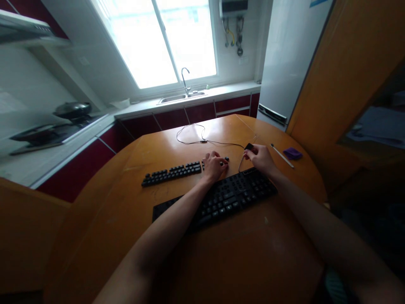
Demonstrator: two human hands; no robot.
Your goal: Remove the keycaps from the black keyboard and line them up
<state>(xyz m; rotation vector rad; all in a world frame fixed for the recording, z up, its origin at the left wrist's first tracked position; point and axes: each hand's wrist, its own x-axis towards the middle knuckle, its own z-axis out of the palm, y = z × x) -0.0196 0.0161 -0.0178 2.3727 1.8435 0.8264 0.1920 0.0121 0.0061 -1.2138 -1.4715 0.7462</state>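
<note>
A black keyboard [234, 196] lies on the round wooden table [190, 253] in front of me. Behind it runs a row of loose black keycaps [171, 173]. My left hand [214, 165] rests curled on the right end of that row, fingers closed over keycaps. My right hand [260, 157] is just past the keyboard's far right corner, pinching a small black wire-loop tool [248, 147]. The keyboard's thin cable [202, 138] loops over the far part of the table.
A white pen-like stick [281, 155] and a purple cloth [292, 153] lie at the table's right edge. Beyond are a counter with a sink and tap [185, 90], a stove with a pan [71, 112] at left, and a white fridge [291, 59] at right.
</note>
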